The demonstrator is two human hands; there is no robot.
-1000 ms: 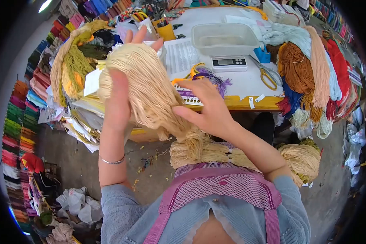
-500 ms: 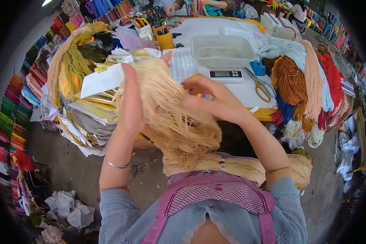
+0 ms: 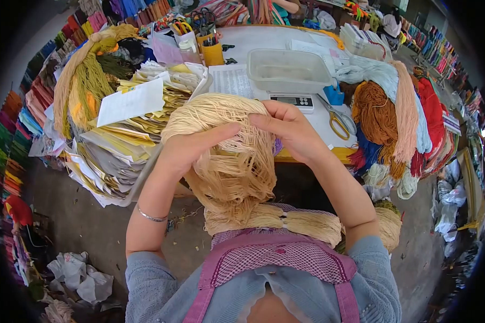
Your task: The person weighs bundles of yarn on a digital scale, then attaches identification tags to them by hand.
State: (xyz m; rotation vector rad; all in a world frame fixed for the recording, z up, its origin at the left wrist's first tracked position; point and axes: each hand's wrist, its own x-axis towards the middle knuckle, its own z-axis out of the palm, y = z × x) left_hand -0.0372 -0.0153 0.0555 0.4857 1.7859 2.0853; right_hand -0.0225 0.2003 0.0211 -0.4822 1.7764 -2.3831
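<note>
Between both hands: cream skein (image 3: 226,156), loose, glossy, strands looped and tangled.

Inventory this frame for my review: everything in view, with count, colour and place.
Held skein: one, cream, between both hands
Lap yarn: cream, count unclear, across the lap
Table: one, white top, ahead
Tub: one, clear, on table
Scale: one, white, before tub
Scissors: one pair, yellow-handled, right of scale
Pen cup: one, yellow, left of tub
Papers: many, white and yellow, left
Yarn bundles: several, brown, peach, pale blue, red, right
Plastic bags: white, count unclear, floor left
Apron: one, purple, worn
Left hand, right hand: bare, fingers on skein
</note>
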